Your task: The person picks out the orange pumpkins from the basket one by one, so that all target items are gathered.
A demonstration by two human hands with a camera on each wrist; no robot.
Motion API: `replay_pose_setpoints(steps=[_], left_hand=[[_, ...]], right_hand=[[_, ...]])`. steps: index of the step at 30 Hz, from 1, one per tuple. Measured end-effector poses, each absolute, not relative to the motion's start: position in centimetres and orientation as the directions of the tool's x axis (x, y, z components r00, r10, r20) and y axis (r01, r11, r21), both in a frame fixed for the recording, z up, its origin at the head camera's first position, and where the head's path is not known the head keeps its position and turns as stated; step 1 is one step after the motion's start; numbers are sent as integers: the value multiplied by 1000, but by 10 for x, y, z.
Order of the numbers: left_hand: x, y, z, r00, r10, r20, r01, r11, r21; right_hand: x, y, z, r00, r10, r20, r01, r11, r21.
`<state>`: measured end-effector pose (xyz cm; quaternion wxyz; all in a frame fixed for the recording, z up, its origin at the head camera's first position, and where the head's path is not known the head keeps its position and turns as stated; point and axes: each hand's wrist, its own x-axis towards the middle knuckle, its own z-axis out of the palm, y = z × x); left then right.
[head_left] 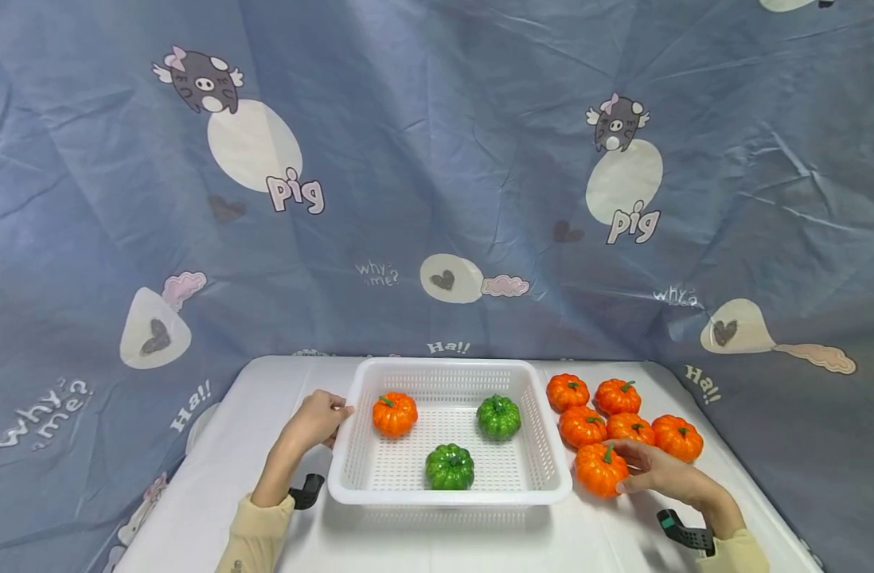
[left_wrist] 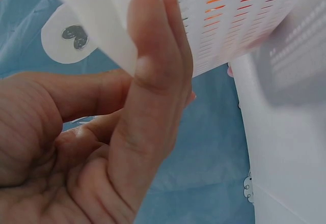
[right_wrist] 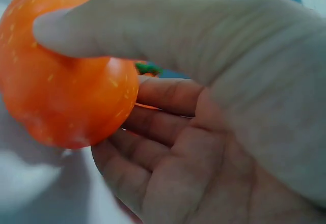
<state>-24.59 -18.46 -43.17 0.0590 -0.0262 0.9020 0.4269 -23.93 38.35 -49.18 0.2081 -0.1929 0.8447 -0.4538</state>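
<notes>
My left hand (head_left: 321, 419) grips the left rim of a white plastic basket (head_left: 444, 497); in the left wrist view its fingers (left_wrist: 153, 76) bend at the basket's slotted wall (left_wrist: 224, 25). Inside the basket sit one orange pumpkin (head_left: 395, 415) and two green pumpkins, one at the right (head_left: 498, 418) and one near the front (head_left: 450, 467). Right of the basket, my right hand (head_left: 659, 471) holds a small orange pumpkin (head_left: 600, 471) with a green stem. The right wrist view shows the thumb (right_wrist: 91, 30) across this pumpkin (right_wrist: 76, 96) and the other fingers behind it.
Several more orange pumpkins (head_left: 583, 426) lie close together on the white table (head_left: 408, 549), right of the basket and beyond my right hand. A blue printed cloth (head_left: 437, 183) hangs behind the table and along its sides.
</notes>
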Motion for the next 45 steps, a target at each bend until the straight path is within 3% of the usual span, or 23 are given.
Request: replay_pose_setpoints(steps=[13,19,28,36,45], left_hand=[[-246,-185,-433,-990,1,-139,-109,621,776],[-248,-186,-435,-990,-6,-141,-114,624,773],[-248,-186,-434,-989,-10,-150,-123,630,767],[-248,-187,-430,-988,-17,-155,-132,623,771],[-249,-185,-433,-989,-12,-148,-123,626,770]], right_hand=[[-240,384,-500,-805,-564,-181,-109,442,-890],[-240,382,-500,-814,-552,-184,-140,492,-859],[-238,378,-472,-829,-542,-138,-173,483,-858],[-249,334,-438,-880,-474,-23,-256,515,-818],[-267,254,-412,-867,-497,33,-307,481,-821]])
